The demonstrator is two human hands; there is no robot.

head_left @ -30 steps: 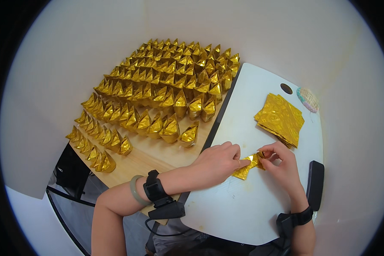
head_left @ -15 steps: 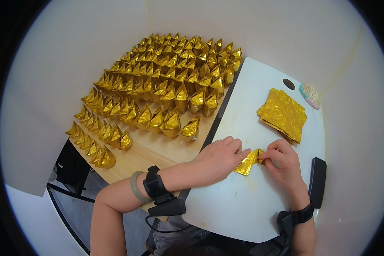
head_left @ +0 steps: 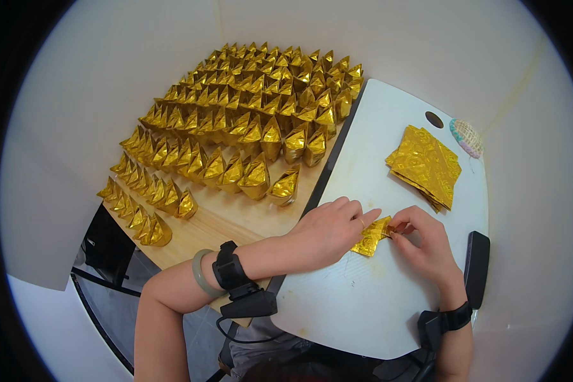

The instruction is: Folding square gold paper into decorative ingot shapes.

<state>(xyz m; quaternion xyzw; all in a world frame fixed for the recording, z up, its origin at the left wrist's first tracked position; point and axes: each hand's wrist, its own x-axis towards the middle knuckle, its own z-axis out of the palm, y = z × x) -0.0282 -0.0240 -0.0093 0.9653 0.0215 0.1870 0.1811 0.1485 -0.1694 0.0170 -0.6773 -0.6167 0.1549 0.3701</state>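
A small folded piece of gold foil paper [head_left: 368, 243] lies between my hands on the white board [head_left: 337, 305]. My left hand [head_left: 334, 232] holds its left side close to the board, the index finger reaching over its top edge; the thumb is mostly hidden. With thumb and fingertips, my right hand [head_left: 424, 242] pinches the paper's narrow right end. Just beyond the hands lies a stack of flat gold foil sheets [head_left: 425, 167], its corners uneven.
Rows of folded gold foil ingots [head_left: 235, 121] cover much of the wooden table [head_left: 226, 239] at the left. A woven oval item [head_left: 466, 138] lies by the board's far right corner, near its dark oval hole [head_left: 434, 120]. A black bar [head_left: 477, 270] lines the right edge.
The left index finger has stretched out further over the foil paper. My right hand still pinches the right end, which now looks narrower. The view has shifted slightly.
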